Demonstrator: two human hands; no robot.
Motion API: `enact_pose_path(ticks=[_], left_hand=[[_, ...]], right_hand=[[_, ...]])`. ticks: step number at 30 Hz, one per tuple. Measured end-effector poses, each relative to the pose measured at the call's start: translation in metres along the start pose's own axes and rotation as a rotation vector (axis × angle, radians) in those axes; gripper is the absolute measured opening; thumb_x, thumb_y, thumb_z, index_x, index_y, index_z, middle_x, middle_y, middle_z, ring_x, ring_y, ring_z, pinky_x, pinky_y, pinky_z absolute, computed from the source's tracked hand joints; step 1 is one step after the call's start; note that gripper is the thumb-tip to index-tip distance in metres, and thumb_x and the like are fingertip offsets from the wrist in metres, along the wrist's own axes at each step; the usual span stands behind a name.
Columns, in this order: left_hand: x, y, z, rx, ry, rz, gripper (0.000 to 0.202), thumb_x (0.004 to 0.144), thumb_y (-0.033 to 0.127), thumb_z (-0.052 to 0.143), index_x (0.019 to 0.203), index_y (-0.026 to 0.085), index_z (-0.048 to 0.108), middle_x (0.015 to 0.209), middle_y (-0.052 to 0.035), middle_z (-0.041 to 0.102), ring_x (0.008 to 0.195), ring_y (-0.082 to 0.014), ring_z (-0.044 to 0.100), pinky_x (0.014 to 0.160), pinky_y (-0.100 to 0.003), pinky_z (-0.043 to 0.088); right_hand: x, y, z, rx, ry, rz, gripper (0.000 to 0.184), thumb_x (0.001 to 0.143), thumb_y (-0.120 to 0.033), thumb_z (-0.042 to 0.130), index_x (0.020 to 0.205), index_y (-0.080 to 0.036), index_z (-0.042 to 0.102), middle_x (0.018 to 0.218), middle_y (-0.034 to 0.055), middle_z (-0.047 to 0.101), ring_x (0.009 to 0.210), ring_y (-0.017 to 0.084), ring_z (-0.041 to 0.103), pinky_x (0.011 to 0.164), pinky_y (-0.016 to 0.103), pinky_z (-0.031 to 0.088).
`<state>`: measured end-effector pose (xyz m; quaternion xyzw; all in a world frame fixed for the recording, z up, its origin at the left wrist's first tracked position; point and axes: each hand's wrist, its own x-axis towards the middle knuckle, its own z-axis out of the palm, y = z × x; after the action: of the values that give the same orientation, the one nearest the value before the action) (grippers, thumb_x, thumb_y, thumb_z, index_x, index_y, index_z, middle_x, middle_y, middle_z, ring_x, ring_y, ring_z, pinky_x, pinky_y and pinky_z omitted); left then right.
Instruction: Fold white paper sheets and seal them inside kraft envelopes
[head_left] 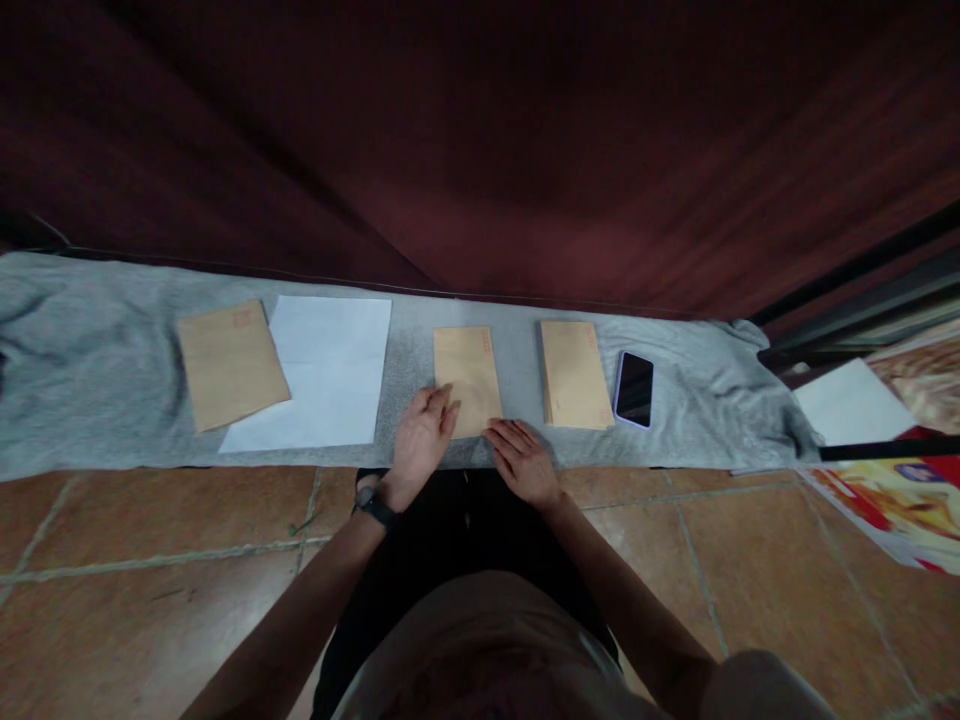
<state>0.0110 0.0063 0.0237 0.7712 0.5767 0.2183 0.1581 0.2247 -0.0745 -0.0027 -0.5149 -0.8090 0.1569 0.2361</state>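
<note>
A brown paper envelope [466, 365] with red print near its top right corner lies flat in front of me. My left hand [424, 435] rests at its lower left edge, fingertips on the paper and fingers slightly bent and apart. At the lower right corner, my right hand [523, 460] lies with its fingers stretched out, their tips touching the envelope. To the right is a stack of similar envelopes [576, 375]. Further left, more brown envelopes [232, 365] partly cover a large white sheet of paper [330, 370].
A grey cloth [697, 400] covers the long narrow surface. On it, right of the stack, lies a phone [635, 390] with a dark screen. A dark red curtain [480, 200] hangs behind. Colourful printed packaging [907, 505] is at the far right, near the tiled floor [690, 560].
</note>
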Motion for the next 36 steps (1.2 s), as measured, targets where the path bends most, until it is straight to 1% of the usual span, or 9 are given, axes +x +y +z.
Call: enact_pose_path(ticks=[2, 5, 7, 9, 11, 13, 20, 28, 36], left_hand=[[0.025, -0.005, 0.002, 0.012, -0.068, 0.228, 0.052, 0.103, 0.041, 0.037, 0.148, 0.019, 0.048, 0.155, -0.0114, 0.047, 0.145, -0.0264, 0.04, 0.12, -0.044, 0.033], [0.077, -0.018, 0.012, 0.074, -0.192, 0.346, 0.06, 0.104, 0.044, 0.031, 0.156, 0.014, 0.037, 0.164, -0.0109, 0.034, 0.154, -0.0251, 0.023, 0.126, -0.044, 0.018], [0.111, -0.027, 0.021, 0.109, -0.276, 0.38, 0.062, 0.104, 0.045, 0.031, 0.158, 0.016, 0.033, 0.166, -0.0094, 0.03, 0.156, -0.0245, 0.019, 0.127, -0.044, 0.014], [0.138, -0.032, 0.03, 0.132, -0.315, 0.405, 0.061, 0.104, 0.046, 0.029, 0.158, 0.017, 0.033, 0.166, -0.0077, 0.03, 0.155, -0.0248, 0.019, 0.127, -0.046, 0.011], [0.155, -0.034, 0.036, 0.149, -0.327, 0.421, 0.061, 0.104, 0.045, 0.027, 0.158, 0.017, 0.032, 0.166, -0.0069, 0.031, 0.155, -0.0253, 0.02, 0.127, -0.047, 0.008], [0.162, -0.032, 0.041, 0.158, -0.332, 0.444, 0.061, 0.104, 0.043, 0.026, 0.159, 0.017, 0.031, 0.166, -0.0062, 0.031, 0.155, -0.0246, 0.019, 0.127, -0.047, 0.006], [0.148, -0.026, 0.043, 0.104, -0.381, 0.569, 0.06, 0.104, 0.042, 0.028, 0.159, 0.019, 0.031, 0.167, -0.005, 0.027, 0.156, -0.0189, 0.017, 0.127, -0.04, 0.006], [0.111, -0.021, 0.044, 0.086, -0.41, 0.642, 0.06, 0.105, 0.046, 0.03, 0.158, 0.02, 0.032, 0.167, -0.0049, 0.028, 0.156, -0.0163, 0.018, 0.127, -0.036, 0.005], [0.077, -0.016, 0.039, 0.172, -0.439, 0.723, 0.059, 0.107, 0.047, 0.025, 0.16, 0.02, 0.028, 0.169, -0.0036, 0.021, 0.157, -0.0146, 0.012, 0.128, -0.034, 0.006]], right_hand=[[0.001, 0.001, 0.0, 0.006, 0.003, 0.002, 0.045, 0.1, -0.021, 0.049, 0.145, -0.026, 0.056, 0.149, 0.0082, 0.056, 0.139, 0.025, 0.051, 0.123, 0.051, 0.036], [0.002, 0.002, -0.002, 0.029, -0.006, -0.014, 0.046, 0.1, -0.021, 0.048, 0.145, -0.024, 0.054, 0.148, 0.0095, 0.057, 0.138, 0.024, 0.052, 0.122, 0.051, 0.037], [0.002, 0.003, -0.003, 0.046, -0.01, -0.023, 0.047, 0.1, -0.022, 0.049, 0.147, -0.024, 0.052, 0.148, 0.0095, 0.056, 0.138, 0.024, 0.051, 0.122, 0.051, 0.037], [0.002, 0.003, -0.003, 0.054, -0.004, -0.017, 0.048, 0.099, -0.022, 0.049, 0.147, -0.024, 0.052, 0.148, 0.0091, 0.056, 0.137, 0.024, 0.051, 0.122, 0.051, 0.036], [0.002, 0.003, -0.004, 0.059, 0.002, -0.01, 0.047, 0.099, -0.023, 0.048, 0.146, -0.024, 0.053, 0.148, 0.0089, 0.056, 0.137, 0.023, 0.052, 0.122, 0.05, 0.036], [0.002, 0.003, -0.004, 0.071, 0.005, 0.002, 0.045, 0.1, -0.022, 0.048, 0.144, -0.024, 0.055, 0.146, 0.0082, 0.057, 0.136, 0.023, 0.053, 0.122, 0.049, 0.037], [0.003, 0.002, -0.004, 0.111, 0.016, 0.039, 0.045, 0.098, -0.021, 0.048, 0.142, -0.026, 0.056, 0.144, 0.0064, 0.06, 0.134, 0.022, 0.055, 0.121, 0.049, 0.037], [0.002, 0.005, 0.001, 0.094, 0.051, 0.006, 0.046, 0.095, -0.017, 0.049, 0.14, -0.023, 0.057, 0.143, 0.0078, 0.061, 0.134, 0.022, 0.054, 0.121, 0.048, 0.037], [0.002, 0.003, 0.002, 0.054, 0.117, -0.027, 0.041, 0.095, -0.017, 0.048, 0.135, -0.02, 0.058, 0.133, 0.0104, 0.065, 0.128, 0.022, 0.057, 0.118, 0.049, 0.041]])
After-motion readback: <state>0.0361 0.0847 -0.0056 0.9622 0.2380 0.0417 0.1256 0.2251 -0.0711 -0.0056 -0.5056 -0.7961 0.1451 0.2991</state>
